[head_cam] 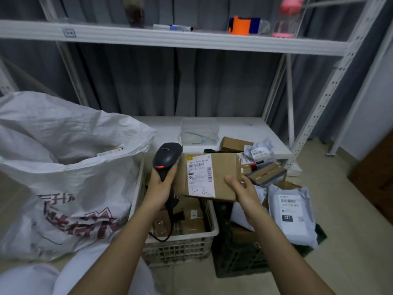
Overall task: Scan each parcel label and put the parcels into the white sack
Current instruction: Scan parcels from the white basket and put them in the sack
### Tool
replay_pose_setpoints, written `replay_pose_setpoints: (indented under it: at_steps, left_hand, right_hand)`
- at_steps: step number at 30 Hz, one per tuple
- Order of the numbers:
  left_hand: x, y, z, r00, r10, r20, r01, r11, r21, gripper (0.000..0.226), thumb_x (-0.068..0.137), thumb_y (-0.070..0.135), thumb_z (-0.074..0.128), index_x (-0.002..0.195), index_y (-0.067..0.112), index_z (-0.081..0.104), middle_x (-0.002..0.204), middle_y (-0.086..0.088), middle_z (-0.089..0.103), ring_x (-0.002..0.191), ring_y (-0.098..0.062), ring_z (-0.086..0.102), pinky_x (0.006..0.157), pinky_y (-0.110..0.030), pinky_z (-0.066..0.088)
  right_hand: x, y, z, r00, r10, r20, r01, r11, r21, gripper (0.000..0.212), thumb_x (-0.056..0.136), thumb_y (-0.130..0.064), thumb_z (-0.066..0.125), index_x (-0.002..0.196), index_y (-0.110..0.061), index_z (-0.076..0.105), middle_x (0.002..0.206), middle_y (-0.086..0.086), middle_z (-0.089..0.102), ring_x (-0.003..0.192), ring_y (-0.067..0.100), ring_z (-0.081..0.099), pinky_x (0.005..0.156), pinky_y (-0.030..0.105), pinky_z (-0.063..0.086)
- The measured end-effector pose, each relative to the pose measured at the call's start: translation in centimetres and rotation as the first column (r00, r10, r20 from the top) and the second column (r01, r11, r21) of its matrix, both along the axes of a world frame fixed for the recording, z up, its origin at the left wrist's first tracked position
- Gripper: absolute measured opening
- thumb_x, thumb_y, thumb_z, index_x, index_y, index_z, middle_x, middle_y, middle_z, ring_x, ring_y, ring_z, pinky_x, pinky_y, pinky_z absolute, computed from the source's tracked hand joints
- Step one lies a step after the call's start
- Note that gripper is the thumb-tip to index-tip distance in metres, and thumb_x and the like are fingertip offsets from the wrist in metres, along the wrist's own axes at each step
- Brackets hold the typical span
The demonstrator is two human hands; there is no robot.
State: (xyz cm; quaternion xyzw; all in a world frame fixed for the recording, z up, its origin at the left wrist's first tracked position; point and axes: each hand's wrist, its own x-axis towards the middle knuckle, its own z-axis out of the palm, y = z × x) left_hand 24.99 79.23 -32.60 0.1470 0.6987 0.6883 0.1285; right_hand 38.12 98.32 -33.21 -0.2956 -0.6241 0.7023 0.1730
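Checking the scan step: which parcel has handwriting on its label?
The cardboard box held in the right hand, beside the scanner; its label reads "1-2".

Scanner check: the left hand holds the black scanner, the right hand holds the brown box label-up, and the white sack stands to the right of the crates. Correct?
One detail is wrong. The head view shows the white sack to the left of the crates, not the right. The rest holds: the left hand grips the black scanner, and the right hand holds the brown box label-up.
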Motion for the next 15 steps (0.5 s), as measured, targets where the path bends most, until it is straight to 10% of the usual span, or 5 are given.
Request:
replay_pose_setpoints:
  at_steps: [15]
  left_hand:
    - [-0.1, 0.1, 5.5, 0.986, -0.098, -0.132, 0.083, 0.99, -0.111, 0.033, 0.094, 0.032, 0.059, 0.122, 0.034, 0.043, 0.117, 0.008, 0.058, 0.112, -0.011, 0.055, 0.09, -0.026, 0.039]
  right_hand:
    - [-4.6, 4.3, 1.3, 0.991, -0.066, -0.119, 0.044, 0.982, -0.184, 0.056, 0.084, -0.021, 0.071, 0.134, -0.011, 0.048, 0.123, 0.011, 0.064, 0.108, 0.026, 0.063, 0.083, 0.034, 0.051]
